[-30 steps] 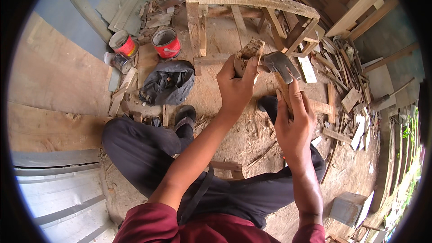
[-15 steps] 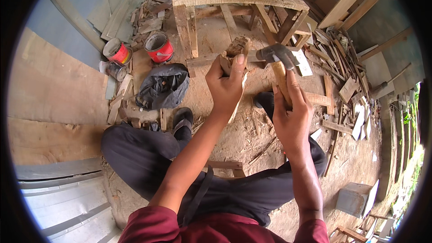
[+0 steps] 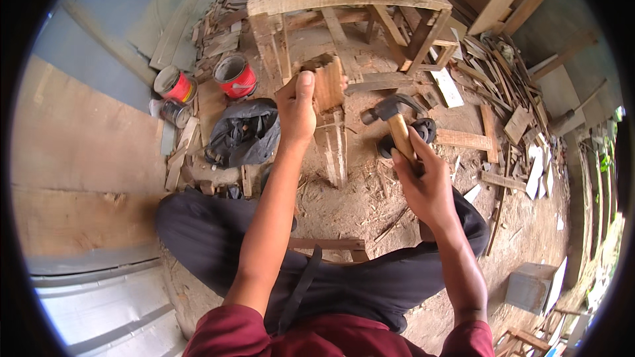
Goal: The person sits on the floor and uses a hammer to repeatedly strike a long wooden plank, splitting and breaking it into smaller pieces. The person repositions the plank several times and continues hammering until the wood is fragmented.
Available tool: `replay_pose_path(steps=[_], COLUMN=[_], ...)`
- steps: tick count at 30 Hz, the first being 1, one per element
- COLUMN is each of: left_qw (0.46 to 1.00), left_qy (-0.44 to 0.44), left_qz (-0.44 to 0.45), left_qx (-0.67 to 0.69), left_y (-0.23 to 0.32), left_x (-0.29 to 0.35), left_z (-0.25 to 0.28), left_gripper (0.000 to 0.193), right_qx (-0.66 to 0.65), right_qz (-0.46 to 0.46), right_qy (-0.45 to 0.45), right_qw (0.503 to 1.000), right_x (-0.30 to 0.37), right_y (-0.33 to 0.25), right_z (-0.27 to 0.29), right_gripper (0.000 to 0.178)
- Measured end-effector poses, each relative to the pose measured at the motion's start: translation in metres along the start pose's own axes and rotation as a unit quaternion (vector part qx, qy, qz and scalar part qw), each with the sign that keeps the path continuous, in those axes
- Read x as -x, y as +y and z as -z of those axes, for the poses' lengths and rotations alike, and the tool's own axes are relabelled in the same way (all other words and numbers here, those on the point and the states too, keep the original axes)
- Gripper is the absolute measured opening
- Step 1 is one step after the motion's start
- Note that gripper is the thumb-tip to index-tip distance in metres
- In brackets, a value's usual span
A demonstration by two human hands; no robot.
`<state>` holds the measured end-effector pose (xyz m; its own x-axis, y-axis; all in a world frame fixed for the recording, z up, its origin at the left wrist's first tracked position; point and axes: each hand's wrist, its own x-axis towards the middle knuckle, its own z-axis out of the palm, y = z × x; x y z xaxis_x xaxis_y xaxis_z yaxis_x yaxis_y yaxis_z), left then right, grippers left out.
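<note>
My left hand (image 3: 297, 107) is closed around a rough brown wood block (image 3: 329, 84), its thumb lying along the upper edge and fingertips showing on the far side. Below the block a pale, streaked wood strip (image 3: 336, 149) reaches down toward the dirt floor; whether the two are joined I cannot tell. My right hand (image 3: 426, 182) grips a hammer (image 3: 400, 133) by its wooden handle. The dark hammer head (image 3: 391, 107) is raised to the right of the block, apart from it.
A wooden frame (image 3: 350, 1) stands ahead. To the left are red cans (image 3: 235, 75) and a black plastic bag (image 3: 242, 132). Scrap wood (image 3: 506, 92) is heaped on the right, near a T-shaped wood piece (image 3: 466, 139). A grey metal box (image 3: 529, 287) sits lower right.
My left hand has shifted left with the wood block and turned it, showing its broad face. The hammer has moved down and slightly left, farther from the block.
</note>
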<state>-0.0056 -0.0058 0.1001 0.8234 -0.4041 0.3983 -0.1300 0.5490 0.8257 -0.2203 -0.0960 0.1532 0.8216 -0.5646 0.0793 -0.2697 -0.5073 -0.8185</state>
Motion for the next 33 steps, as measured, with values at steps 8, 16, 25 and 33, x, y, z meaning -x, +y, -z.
replay_pose_path(steps=[8, 16, 25, 33], left_qw=[0.975, 0.978, 0.967, 0.965], left_qy=[-0.215, -0.203, -0.242, -0.250], left_qz=[0.055, 0.048, 0.073, 0.072], left_qx=[0.009, 0.014, -0.021, 0.045], left_y=[-0.018, -0.040, -0.033, -0.033], left_x=[0.011, 0.032, 0.026, 0.029], left_z=[-0.001, -0.035, -0.038, -0.050], left_gripper=[0.073, 0.056, 0.057, 0.049], right_qx=[-0.103, 0.012, 0.136, 0.150], right_qz=[-0.188, -0.237, -0.207, -0.199], right_qy=[-0.385, -0.438, -0.493, -0.500], right_qw=[0.898, 0.867, 0.834, 0.829], right_x=[0.018, -0.014, -0.043, -0.038], right_y=[-0.015, -0.042, -0.070, -0.072], right_z=[0.036, 0.069, 0.085, 0.087], right_gripper=[0.047, 0.047, 0.059, 0.054])
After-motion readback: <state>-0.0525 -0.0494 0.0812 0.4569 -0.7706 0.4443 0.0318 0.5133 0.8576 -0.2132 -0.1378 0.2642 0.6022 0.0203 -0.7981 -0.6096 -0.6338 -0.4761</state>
